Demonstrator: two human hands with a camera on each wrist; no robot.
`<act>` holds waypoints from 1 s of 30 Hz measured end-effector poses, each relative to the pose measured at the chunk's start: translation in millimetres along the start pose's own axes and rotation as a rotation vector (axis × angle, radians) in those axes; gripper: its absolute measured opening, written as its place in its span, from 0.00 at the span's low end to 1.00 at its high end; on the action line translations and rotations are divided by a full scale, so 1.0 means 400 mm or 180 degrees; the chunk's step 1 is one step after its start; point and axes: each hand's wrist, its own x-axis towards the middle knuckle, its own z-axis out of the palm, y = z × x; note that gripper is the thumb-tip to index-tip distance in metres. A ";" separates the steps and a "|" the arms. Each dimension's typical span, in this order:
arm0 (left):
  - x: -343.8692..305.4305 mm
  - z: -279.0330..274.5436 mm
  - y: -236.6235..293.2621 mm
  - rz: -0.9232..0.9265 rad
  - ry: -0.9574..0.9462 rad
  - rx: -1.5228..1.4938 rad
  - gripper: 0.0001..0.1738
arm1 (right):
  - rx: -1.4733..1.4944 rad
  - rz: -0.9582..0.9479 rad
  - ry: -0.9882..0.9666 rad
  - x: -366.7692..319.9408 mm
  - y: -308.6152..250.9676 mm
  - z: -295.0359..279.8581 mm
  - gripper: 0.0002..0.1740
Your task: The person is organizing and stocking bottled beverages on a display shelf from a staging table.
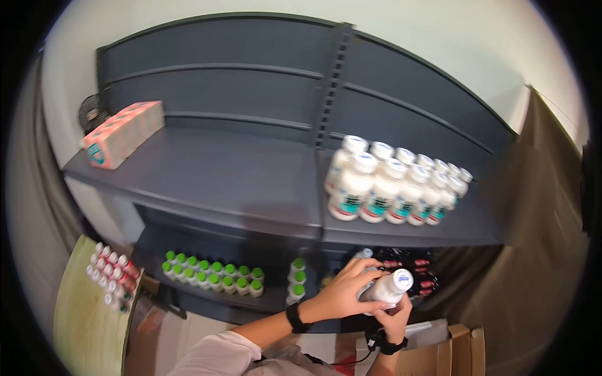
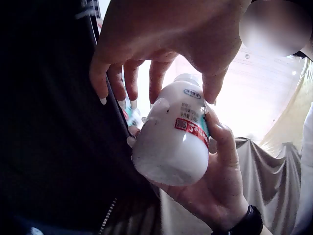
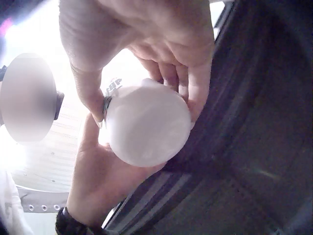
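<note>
A white bottle [image 1: 390, 287] with a white cap is tilted between both hands in front of the lower shelf. Its red and teal label [image 2: 193, 128] shows in the left wrist view, and its round base [image 3: 149, 129] faces the camera in the right wrist view. My right hand [image 1: 395, 321] grips the bottle's body from below and the right side. From the left, my left hand [image 1: 343, 294] holds it with the thumb on the near side and the fingers spread around the far side. Each wrist wears a black band.
Two rows of similar white bottles [image 1: 401, 188] stand on the upper shelf [image 1: 232, 169], with a pink pack [image 1: 125, 135] at its left end. Green-capped bottles [image 1: 216, 276] line the lower shelf beside dark packages. A side table [image 1: 75, 313] carries more bottles; a cardboard box [image 1: 461, 351] stands lower right.
</note>
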 end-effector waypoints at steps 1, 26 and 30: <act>-0.044 -0.040 0.008 -0.0242 0.0116 0.0074 0.35 | 0.0160 0.0068 -0.0284 0.010 0.013 0.049 0.39; -1.022 -0.696 0.409 -0.2428 0.2939 0.1194 0.23 | 0.0519 0.0344 -0.5202 -0.290 0.024 1.212 0.40; -1.153 -0.773 0.442 -0.2699 0.3445 0.1110 0.21 | 0.0847 0.0256 -0.5211 -0.376 0.014 1.377 0.41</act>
